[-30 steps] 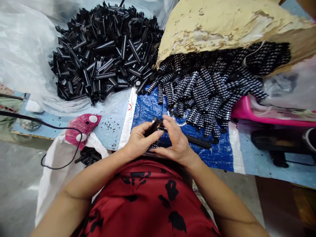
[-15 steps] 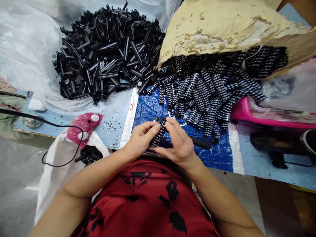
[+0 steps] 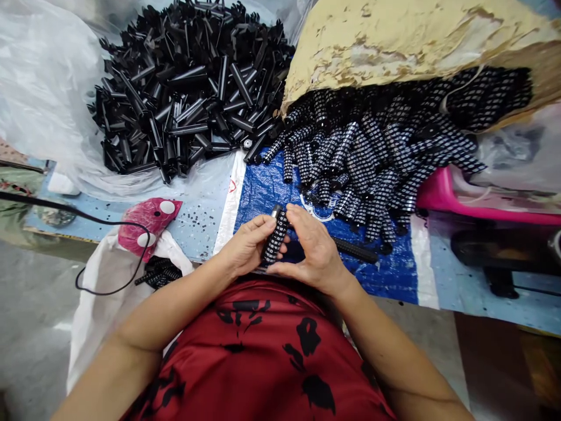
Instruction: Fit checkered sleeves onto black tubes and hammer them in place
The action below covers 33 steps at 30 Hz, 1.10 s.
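My left hand [image 3: 250, 241] grips a black cylinder of number rings [image 3: 276, 240] between thumb and fingers, its white characters facing up. The cylinder stands tilted, with a smooth end piece at its top. My right hand [image 3: 313, 248] curves around the cylinder's right side, thumb and fingers apart. Its fingertips are close to the upper end and its thumb close to the lower end; whether they touch is unclear. A long black ridged bar [image 3: 355, 250] lies on the blue sheet [image 3: 394, 275] just beyond my right hand.
A heap of plain black slotted tubes [image 3: 188, 111] lies on clear plastic at the left. Many number-ring cylinders [image 3: 363, 158] spill from a torn yellow sack [image 3: 372, 47]. A pink tray [image 3: 442, 193] sits right; a pink pouch [image 3: 146, 225] and white bag [image 3: 100, 310] are left.
The cylinder has turned in my left hand, showing more of its number rows. My right fingers have come away from its upper part and spread. The view has shifted slightly.
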Each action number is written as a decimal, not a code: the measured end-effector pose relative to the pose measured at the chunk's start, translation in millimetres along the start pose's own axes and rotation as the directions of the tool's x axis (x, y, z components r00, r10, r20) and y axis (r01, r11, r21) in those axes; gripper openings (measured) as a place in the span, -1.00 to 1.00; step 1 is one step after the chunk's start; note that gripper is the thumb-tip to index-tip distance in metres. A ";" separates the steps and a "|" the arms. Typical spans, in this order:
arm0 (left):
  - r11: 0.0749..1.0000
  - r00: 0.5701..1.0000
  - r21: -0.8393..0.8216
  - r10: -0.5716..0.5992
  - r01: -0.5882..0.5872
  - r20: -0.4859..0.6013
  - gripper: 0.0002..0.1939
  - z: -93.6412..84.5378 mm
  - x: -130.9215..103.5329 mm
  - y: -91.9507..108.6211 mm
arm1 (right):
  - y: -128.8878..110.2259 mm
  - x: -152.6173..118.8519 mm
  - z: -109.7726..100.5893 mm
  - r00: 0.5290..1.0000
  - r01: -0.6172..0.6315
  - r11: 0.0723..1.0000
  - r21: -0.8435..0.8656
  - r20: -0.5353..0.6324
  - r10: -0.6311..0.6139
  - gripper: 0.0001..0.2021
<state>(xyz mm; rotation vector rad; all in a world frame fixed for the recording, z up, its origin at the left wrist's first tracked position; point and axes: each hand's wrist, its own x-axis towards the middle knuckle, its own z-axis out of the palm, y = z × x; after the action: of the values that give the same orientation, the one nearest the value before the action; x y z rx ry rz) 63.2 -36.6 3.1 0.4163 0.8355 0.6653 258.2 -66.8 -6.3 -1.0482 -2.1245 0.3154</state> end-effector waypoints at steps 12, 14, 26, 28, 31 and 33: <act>-0.083 0.918 0.984 0.354 -0.159 0.178 -0.69 -65.3 4.8 48.9 | 9.8 -25.9 -17.0 0.985 -0.172 0.910 -0.378 -0.050 0.166 -0.88; -0.016 0.944 0.989 0.296 -0.147 0.145 -0.64 -63.9 7.6 52.7 | 3.2 -14.1 -14.1 0.985 -0.140 0.950 -0.278 -0.132 0.107 -0.84; 0.036 0.983 0.995 0.161 -0.092 0.085 -0.61 -60.7 29.0 69.8 | -17.7 0.7 -0.5 0.994 0.100 0.989 -0.106 -0.021 -0.103 -0.73; 0.038 0.983 0.996 0.165 -0.084 0.077 -0.58 -56.3 33.5 68.5 | -21.0 -2.6 5.6 0.990 0.122 0.984 -0.126 0.083 -0.112 -0.77; -0.038 0.970 0.997 0.230 -0.068 0.075 -0.64 -48.7 35.3 63.8 | -20.1 -8.6 10.8 0.968 0.108 0.973 -0.205 0.244 -0.056 -0.84; -0.077 0.961 0.996 0.266 -0.055 0.073 -0.70 -48.4 25.1 67.8 | -15.9 -13.1 6.5 0.975 0.093 0.988 -0.125 0.211 -0.065 -0.82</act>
<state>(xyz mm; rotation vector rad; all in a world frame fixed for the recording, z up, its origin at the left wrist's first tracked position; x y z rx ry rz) 12.0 33.7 -0.6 1.9743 1.3744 0.1044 249.6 -86.3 -9.5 -1.0408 -2.3954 0.2553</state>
